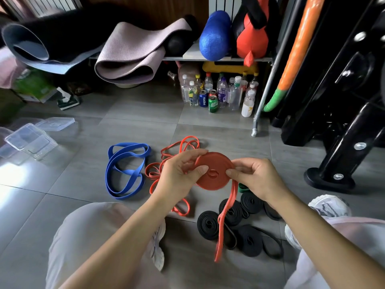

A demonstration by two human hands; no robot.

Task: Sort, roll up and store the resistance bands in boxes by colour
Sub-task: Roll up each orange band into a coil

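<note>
Grey tiled floor (133, 113); metal shelf (208, 58) against a wood-panelled wall (166, 9).

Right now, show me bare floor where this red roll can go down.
Bare floor lies between the clear boxes and the blue bands, and again between the bottles and the loose red bands. It is crowded where the black rolls lie close together, below the red roll.

Behind right hand (256, 178), mostly hidden: green band (242, 188), probably; boxes (31, 140) cropped left.
</note>
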